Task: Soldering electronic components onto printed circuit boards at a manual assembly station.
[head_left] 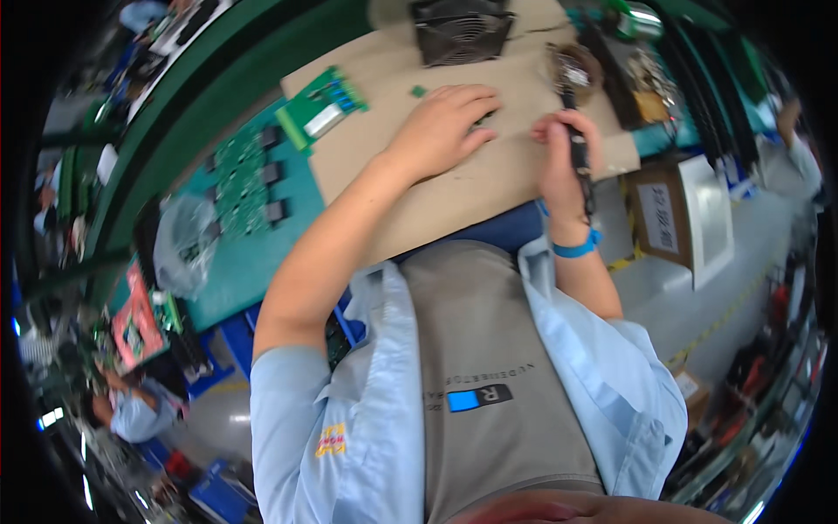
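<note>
My right hand [567, 157] is closed around the black handle of a soldering iron [578, 148]. The iron's front end points away from me, into or just over a round holder of shiny, coiled metal [572, 68]. My left hand [447, 127] lies palm down on the brown cardboard sheet [419, 210], its fingers bent toward the thumb. A small dark bit shows between thumb and fingertips, too small to name. Just beyond that hand lies a small green piece [418, 91]. To its left is a green circuit board [323, 106] with blue and white parts.
A black fan unit [463, 33] stands at the far edge. Farther left, a larger circuit board [242, 183] and a clear plastic bag [185, 244] lie on the green mat. A metal tray of parts [642, 83] and a cardboard box [661, 217] are at right.
</note>
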Motion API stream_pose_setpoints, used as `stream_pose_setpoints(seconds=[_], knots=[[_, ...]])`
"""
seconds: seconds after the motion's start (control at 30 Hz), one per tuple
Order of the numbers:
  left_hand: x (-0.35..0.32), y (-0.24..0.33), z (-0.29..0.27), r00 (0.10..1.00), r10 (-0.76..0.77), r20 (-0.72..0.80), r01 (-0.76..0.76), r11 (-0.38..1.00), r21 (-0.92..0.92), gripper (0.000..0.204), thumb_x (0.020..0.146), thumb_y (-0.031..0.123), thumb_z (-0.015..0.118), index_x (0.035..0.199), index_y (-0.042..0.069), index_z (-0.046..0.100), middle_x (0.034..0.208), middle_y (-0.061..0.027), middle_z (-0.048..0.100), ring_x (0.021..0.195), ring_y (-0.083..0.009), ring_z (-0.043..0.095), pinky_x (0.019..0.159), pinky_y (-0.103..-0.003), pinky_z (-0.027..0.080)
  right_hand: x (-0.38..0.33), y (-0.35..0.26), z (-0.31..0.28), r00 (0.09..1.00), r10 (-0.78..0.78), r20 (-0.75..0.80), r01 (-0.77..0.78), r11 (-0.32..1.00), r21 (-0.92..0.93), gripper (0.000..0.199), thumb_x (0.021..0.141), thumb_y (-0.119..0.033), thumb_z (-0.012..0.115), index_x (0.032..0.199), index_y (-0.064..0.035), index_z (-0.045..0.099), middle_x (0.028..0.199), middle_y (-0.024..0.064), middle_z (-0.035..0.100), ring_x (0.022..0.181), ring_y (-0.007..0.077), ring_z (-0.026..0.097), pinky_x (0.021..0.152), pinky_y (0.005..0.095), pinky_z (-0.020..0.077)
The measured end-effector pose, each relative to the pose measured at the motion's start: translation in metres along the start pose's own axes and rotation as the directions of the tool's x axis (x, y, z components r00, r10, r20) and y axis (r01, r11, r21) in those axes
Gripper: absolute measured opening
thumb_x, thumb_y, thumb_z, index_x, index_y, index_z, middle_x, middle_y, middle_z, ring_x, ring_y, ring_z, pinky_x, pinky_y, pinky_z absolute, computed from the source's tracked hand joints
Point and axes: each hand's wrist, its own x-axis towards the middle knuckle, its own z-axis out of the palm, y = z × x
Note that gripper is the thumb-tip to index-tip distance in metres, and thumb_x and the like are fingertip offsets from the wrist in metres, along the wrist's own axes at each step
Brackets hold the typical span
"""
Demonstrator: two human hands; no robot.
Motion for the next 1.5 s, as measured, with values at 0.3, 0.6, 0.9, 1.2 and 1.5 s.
stream_pose_setpoints(seconds=[0.3, 0.6, 0.9, 1.2, 1.5], knots=[[0.001, 0.019, -0.010, 0.992, -0.074, -0.102, 0.085, 0.990, 0.114, 0.050, 0.089, 0.026, 0.073, 0.131, 0.002, 0.061, 0.139, -0.0133, 0.060, 0.123, -0.0322, 0.059, 0.105, -0.040, 0.046, 0.002, -0.007, -0.003, 1.000, -0.014, 0.022, 0.012, 0.997, 0.071, 0.015, 0.100, -0.002, 0.058, 0.114, -0.0010, 0.060, 0.093, 0.0113, 0.068, 0.085, 0.0187, 0.067, 0.078, 0.0296, 0.0572], [-0.005, 0.041, 0.001, 0.978, -0.191, -0.085, 0.192, 0.981, 0.004, 0.060, 0.086, 0.029, 0.076, 0.132, -0.003, 0.055, 0.138, -0.0202, 0.054, 0.124, -0.0371, 0.056, 0.107, -0.042, 0.045, 0.003, -0.006, -0.005, 0.999, -0.027, 0.023, 0.025, 0.997, 0.076, 0.015, 0.100, -0.002, 0.059, 0.114, -0.0009, 0.060, 0.093, 0.0112, 0.068, 0.085, 0.0187, 0.068, 0.078, 0.0295, 0.0576], [0.003, 0.052, 0.016, 0.980, -0.097, -0.176, 0.090, 0.995, -0.049, 0.058, 0.088, 0.024, 0.073, 0.137, 0.001, 0.054, 0.138, -0.0182, 0.057, 0.128, -0.0359, 0.055, 0.106, -0.043, 0.046, 0.001, -0.001, -0.004, 0.999, -0.031, 0.012, 0.031, 0.999, -0.008, 0.014, 0.097, 0.000, 0.059, 0.111, -0.0023, 0.062, 0.092, 0.0109, 0.068, 0.082, 0.0179, 0.066, 0.075, 0.0279, 0.0554], [-0.128, 0.038, -0.185, 0.531, -0.121, -0.839, 0.447, 0.881, 0.156, 0.009, 0.089, 0.007, 0.063, 0.091, 0.005, 0.072, 0.088, -0.0053, 0.072, 0.074, -0.0209, 0.062, 0.069, -0.033, 0.050, 0.004, 0.001, -0.002, 0.997, -0.047, 0.065, 0.041, 0.995, 0.087, 0.015, 0.098, 0.001, 0.055, 0.111, -0.0034, 0.062, 0.095, 0.0137, 0.069, 0.084, 0.0211, 0.064, 0.078, 0.0314, 0.0547], [-0.299, 0.027, -0.252, 0.462, -0.738, -0.493, 0.794, 0.095, 0.601, 0.025, 0.092, 0.013, 0.059, 0.107, -0.003, 0.071, 0.105, -0.0217, 0.073, 0.089, -0.0437, 0.066, 0.082, -0.048, 0.054, 0.002, -0.003, -0.007, 0.998, -0.004, 0.067, -0.002, 0.996, 0.084, 0.016, 0.100, -0.002, 0.055, 0.113, -0.0042, 0.062, 0.097, 0.0130, 0.069, 0.085, 0.0200, 0.064, 0.078, 0.0310, 0.0534]])
